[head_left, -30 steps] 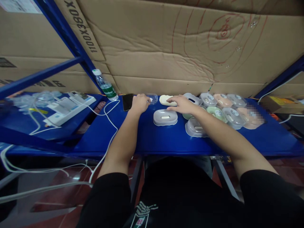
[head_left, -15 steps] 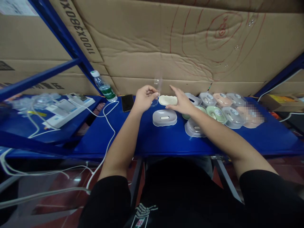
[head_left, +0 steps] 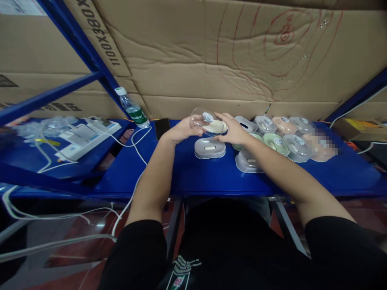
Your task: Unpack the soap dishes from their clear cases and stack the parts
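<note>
My left hand (head_left: 185, 129) grips the left end of a clear plastic shell (head_left: 198, 115), which bears a round sticker (head_left: 207, 117). At the shell's right end, my right hand (head_left: 231, 129) is closed on a cream oval piece (head_left: 215, 127). Shell and piece overlap; I cannot tell whether the piece lies inside. Just in front of the hands, a grey oval case (head_left: 209, 148) with a slot in its top rests on the blue table (head_left: 193, 177). Another grey case (head_left: 248, 162) is partly covered by my right forearm.
Grey, green and orange cases (head_left: 283, 125) stand in a cluster on the right. Leftward lie a dark phone (head_left: 162, 129), a water bottle (head_left: 136, 112) and a white cable (head_left: 137, 147). A cardboard wall (head_left: 175, 64) rises behind the table.
The clear shell has swung down from upright to over the cream piece. My left hand has turned and moved right, and my right hand has closed on the piece.
</note>
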### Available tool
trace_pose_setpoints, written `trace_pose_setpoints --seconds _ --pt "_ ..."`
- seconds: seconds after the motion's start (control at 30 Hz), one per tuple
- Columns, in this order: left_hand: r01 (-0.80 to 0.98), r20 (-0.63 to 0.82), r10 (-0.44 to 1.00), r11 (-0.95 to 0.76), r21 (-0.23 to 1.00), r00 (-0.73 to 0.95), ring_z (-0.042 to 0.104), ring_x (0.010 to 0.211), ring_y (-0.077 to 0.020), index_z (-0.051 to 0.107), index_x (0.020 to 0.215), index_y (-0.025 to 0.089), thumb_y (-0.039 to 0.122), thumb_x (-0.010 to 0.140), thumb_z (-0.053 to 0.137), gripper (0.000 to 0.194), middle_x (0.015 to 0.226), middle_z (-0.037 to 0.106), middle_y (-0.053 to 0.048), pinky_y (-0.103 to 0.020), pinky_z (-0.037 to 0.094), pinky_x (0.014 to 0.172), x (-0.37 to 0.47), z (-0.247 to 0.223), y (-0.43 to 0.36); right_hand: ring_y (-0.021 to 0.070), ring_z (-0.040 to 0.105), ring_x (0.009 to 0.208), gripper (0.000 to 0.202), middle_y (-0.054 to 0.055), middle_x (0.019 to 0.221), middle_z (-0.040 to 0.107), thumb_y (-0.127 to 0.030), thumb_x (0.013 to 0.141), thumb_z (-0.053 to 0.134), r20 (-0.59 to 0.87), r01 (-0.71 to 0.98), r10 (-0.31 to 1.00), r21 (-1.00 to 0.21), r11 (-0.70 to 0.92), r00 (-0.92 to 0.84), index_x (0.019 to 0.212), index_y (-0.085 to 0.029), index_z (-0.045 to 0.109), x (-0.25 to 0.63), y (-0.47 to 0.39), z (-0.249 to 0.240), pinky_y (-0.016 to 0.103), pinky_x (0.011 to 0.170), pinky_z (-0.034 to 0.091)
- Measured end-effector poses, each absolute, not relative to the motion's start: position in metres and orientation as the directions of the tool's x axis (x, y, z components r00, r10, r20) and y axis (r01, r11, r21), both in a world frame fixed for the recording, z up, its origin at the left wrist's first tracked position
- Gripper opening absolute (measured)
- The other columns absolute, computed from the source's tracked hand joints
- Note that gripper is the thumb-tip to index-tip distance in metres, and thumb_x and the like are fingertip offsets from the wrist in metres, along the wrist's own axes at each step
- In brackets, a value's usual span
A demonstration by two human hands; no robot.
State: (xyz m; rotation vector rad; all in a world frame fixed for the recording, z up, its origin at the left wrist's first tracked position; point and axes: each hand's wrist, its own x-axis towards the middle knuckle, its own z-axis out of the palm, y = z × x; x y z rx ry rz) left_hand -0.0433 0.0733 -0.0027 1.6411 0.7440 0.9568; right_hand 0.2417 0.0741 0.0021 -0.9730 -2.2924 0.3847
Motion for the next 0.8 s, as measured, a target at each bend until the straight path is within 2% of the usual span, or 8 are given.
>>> trace_pose_setpoints --seconds 0.1,0.17,0.23,0.33,0.4,0.47,0.63,0.8 --pt "0.067 0.193 0.881 -0.245 0.967 0.433 0.078 0.134 -0.0441 0.052 0.17 0.026 0.058 0.056 0.111 0.132 0.163 0.064 -0.029 -0.06 0.067 0.108 -0.056 -0.012 0.086 0.045 0.061 0.153 0.105 0.02 0.163 0.065 -0.048 0.075 0.095 0.352 0.563 0.728 -0.467 0.682 -0.588 0.17 -0.021 0.059 0.244 0.073 0.005 0.065 0.132 0.045" --pt "0.179 0.16 0.874 -0.268 0.947 0.459 0.072 0.142 -0.0474 0.045 0.176 0.027 0.056 0.056 0.11 0.14 0.173 0.054 -0.031 -0.063 0.065 0.109 -0.059 -0.014 0.088 0.0451 0.064 0.149 0.103 0.019 0.159 0.068 -0.048 0.074 0.095 0.287 0.585 0.739 -0.467 0.663 -0.609 0.168 -0.022 0.062 0.246 0.074 0.005 0.066 0.13 0.047" --pt "0.348 0.109 0.845 -0.329 0.878 0.524 0.067 0.149 -0.049 0.049 0.175 0.025 0.056 0.057 0.108 0.135 0.177 0.051 -0.028 -0.063 0.063 0.113 -0.058 -0.011 0.084 0.0448 0.065 0.148 0.103 0.019 0.159 0.068 -0.047 0.073 0.096 0.226 0.59 0.736 -0.471 0.656 -0.638 0.167 -0.022 0.063 0.249 0.075 0.004 0.066 0.129 0.048" --pt "0.593 0.044 0.816 -0.455 0.664 0.576 0.058 0.158 -0.0478 0.057 0.169 0.026 0.059 0.061 0.102 0.122 0.176 0.056 -0.02 -0.061 0.052 0.128 -0.052 -0.001 0.073 0.044 0.062 0.152 0.099 0.017 0.163 0.067 -0.049 0.074 0.095 0.162 0.563 0.698 -0.479 0.673 -0.697 0.165 -0.024 0.066 0.254 0.077 0.002 0.064 0.132 0.047" --pt "0.696 -0.007 0.803 -0.511 0.504 0.596 0.053 0.161 -0.0471 0.057 0.169 0.027 0.062 0.064 0.097 0.117 0.175 0.058 -0.016 -0.06 0.044 0.134 -0.046 0.006 0.065 0.044 0.061 0.154 0.098 0.016 0.164 0.067 -0.05 0.074 0.096 0.127 0.546 0.669 -0.478 0.689 -0.733 0.164 -0.024 0.067 0.256 0.078 0.0 0.064 0.134 0.045" --pt "0.745 -0.074 0.789 -0.539 0.393 0.61 0.053 0.16 -0.0468 0.055 0.17 0.028 0.064 0.068 0.092 0.114 0.172 0.061 -0.014 -0.059 0.043 0.134 -0.041 0.012 0.059 0.0443 0.061 0.155 0.098 0.015 0.165 0.068 -0.051 0.073 0.096 0.097 0.535 0.646 -0.474 0.699 -0.757 0.164 -0.025 0.067 0.255 0.079 -0.002 0.064 0.135 0.044" --pt "0.755 -0.157 0.758 -0.562 0.338 0.634 0.065 0.14 -0.043 0.061 0.161 0.028 0.062 0.067 0.09 0.104 0.154 0.073 -0.012 -0.054 0.053 0.12 -0.03 0.018 0.049 0.0462 0.061 0.154 0.097 0.014 0.165 0.068 -0.044 0.072 0.094 0.039 0.563 0.648 -0.458 0.688 -0.761 0.163 -0.026 0.068 0.252 0.076 -0.003 0.065 0.134 0.045" --pt "0.785 -0.174 0.781 -0.533 0.315 0.6 0.065 0.137 -0.0432 0.063 0.157 0.03 0.059 0.062 0.095 0.105 0.151 0.073 -0.012 -0.055 0.053 0.116 -0.023 0.013 0.048 0.0474 0.062 0.153 0.097 0.013 0.165 0.069 -0.043 0.072 0.094 0.002 0.606 0.664 -0.407 0.684 -0.748 0.164 -0.029 0.066 0.252 0.071 -0.001 0.067 0.13 0.047"
